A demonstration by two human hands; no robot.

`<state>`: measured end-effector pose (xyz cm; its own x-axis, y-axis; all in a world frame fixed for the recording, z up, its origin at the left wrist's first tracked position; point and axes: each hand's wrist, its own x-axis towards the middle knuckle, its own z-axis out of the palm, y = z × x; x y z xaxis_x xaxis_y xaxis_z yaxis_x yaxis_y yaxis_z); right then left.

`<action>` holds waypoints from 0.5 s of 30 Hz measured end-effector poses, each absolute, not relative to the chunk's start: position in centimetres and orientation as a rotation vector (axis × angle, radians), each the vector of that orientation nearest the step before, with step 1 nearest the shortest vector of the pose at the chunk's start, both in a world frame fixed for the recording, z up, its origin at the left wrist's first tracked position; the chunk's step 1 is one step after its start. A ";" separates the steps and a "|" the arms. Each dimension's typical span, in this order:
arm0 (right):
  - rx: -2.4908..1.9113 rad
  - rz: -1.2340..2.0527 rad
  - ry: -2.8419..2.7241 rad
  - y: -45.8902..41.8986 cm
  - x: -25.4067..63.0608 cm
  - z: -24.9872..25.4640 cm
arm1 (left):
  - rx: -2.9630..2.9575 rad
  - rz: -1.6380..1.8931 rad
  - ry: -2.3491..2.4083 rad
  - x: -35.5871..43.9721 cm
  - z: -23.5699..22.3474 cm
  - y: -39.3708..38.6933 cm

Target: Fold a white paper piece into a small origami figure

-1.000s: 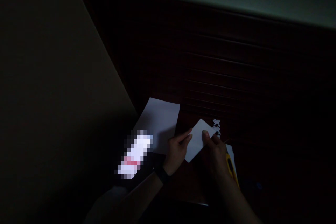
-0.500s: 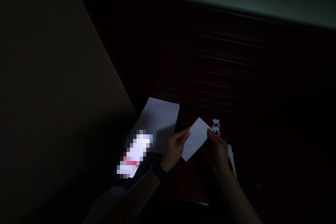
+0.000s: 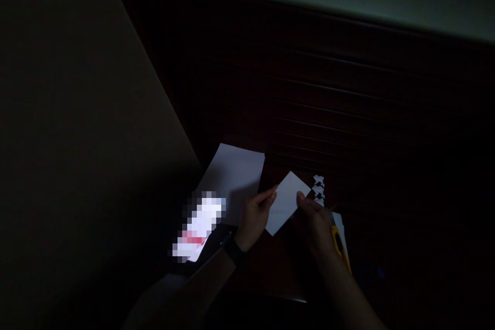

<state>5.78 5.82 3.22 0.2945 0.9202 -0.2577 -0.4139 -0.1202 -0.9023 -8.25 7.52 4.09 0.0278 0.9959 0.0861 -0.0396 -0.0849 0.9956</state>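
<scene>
Slightly to our left has moved the folded white paper [image 3: 286,203], together with our left hand [image 3: 251,221], since the earlier frame. Our right thumb, which was at the paper's edge, now lies further in on its face, and the yellow handle [image 3: 338,242] beside our right hand [image 3: 317,224] shows more.

We hold the folded white paper in front of us, over the dark red counter [image 3: 270,273]. The fingers of our left hand grip its left edge, with the thumb near the top of this hand. The fingers of our right hand pinch its right side, the thumb on top. We wear a dark watch [image 3: 233,250] on the left wrist.

To the left of our hands we see the large white sheets [image 3: 235,180], partly covered by a bright blurred object [image 3: 199,227]. Just beyond our right hand are small paper scraps [image 3: 318,185]. Under the yellow handle there is another white paper piece [image 3: 339,219], partly hidden.
</scene>
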 end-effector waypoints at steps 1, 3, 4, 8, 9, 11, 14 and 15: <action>-1.170 1.269 -0.546 6.0 6.0 3.1 | 1.264 1.267 1.116 -8.3 4.0 7.5; -1.128 1.299 -0.503 6.2 6.5 2.8 | 1.282 1.254 1.115 -8.3 4.0 7.5; -1.112 1.298 -0.491 6.3 6.8 2.6 | 1.292 1.248 1.117 -8.3 4.0 7.5; -1.095 1.271 -0.478 6.3 7.0 2.1 | 1.321 1.232 1.117 -8.3 4.2 7.4; -1.093 1.260 -0.473 6.3 7.0 2.0 | 1.324 1.233 1.116 -8.3 4.2 7.4; -1.081 1.239 -0.460 6.3 7.1 1.8 | 1.328 1.240 1.121 -8.3 4.2 7.4; -1.086 1.221 -0.454 6.4 7.4 1.8 | 1.322 1.241 1.134 -8.3 3.9 7.4; -1.096 1.222 -0.459 6.5 7.5 1.9 | 1.318 1.237 1.138 -8.3 3.8 7.4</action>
